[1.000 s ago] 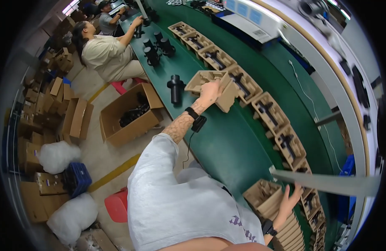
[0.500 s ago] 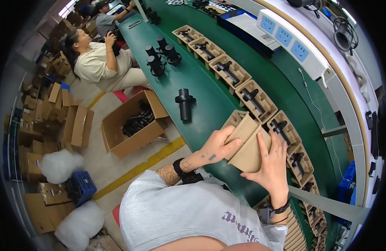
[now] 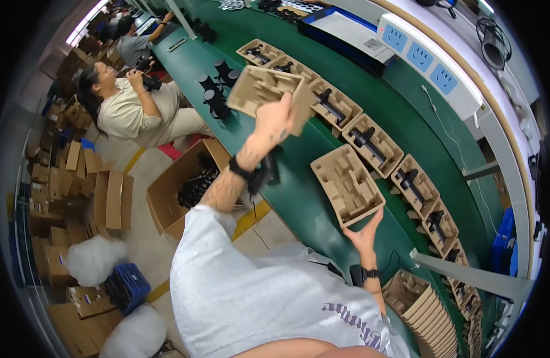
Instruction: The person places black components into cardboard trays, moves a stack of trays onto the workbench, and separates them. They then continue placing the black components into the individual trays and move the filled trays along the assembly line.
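Moulded-pulp tray (image 3: 260, 85) is pinched by its wall in left hand (image 3: 272, 122) above green bench (image 3: 296, 200); second pulp tray (image 3: 349, 185) is gripped at near end by right hand (image 3: 364, 236); upright black cylinders (image 3: 215, 102) could be toppled by a low swing.

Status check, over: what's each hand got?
Left hand holding tilted brown tray. Right hand holding near edge of second tray. Grey bar off to the right, touching neither hand.

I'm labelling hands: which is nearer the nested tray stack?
Right. In the picture, the right hand, touching one tray, is just up-left of the nested tray stack; the left hand, with another tray, is much farther up-left.
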Action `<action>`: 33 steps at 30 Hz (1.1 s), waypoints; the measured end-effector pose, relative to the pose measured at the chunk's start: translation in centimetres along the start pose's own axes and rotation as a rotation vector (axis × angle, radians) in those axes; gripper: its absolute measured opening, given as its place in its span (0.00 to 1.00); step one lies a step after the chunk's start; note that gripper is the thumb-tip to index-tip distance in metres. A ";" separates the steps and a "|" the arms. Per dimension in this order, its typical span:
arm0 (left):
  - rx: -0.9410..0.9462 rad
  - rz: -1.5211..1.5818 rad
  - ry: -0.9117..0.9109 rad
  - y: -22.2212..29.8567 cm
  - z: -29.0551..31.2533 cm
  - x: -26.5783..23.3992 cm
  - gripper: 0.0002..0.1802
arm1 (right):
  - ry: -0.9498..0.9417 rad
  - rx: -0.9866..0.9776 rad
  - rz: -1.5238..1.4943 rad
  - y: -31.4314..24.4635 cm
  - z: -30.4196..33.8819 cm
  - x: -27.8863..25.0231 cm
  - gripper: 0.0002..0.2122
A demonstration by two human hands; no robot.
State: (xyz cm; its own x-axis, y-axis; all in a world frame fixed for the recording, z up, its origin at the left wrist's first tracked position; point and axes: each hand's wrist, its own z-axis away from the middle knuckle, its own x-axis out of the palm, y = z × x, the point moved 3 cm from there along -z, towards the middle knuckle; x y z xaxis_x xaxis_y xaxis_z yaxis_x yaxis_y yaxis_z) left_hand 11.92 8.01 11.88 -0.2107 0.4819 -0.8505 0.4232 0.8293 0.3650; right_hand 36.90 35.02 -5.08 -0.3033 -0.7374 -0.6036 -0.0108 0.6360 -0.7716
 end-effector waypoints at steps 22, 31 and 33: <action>-0.166 -0.314 0.408 -13.3 8.2 10.2 0.35 | -0.333 0.413 -0.364 -0.5 -7.1 14.7 0.36; -0.759 0.259 0.326 -16.6 14.7 10.1 0.28 | -0.300 0.589 -0.593 0.7 4.7 1.7 0.14; -0.770 0.135 0.312 -19.4 12.4 6.2 0.26 | -0.264 0.584 -0.559 -0.4 4.6 -1.7 0.13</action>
State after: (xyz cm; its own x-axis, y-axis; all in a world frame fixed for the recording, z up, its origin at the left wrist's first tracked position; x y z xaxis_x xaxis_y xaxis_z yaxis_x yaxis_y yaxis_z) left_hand 13.33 -8.62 -5.18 -0.4828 0.5534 -0.6787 -0.2332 0.6658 0.7088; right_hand 41.83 34.98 -4.66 -0.1668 -0.9832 -0.0742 0.4230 -0.0034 -0.9061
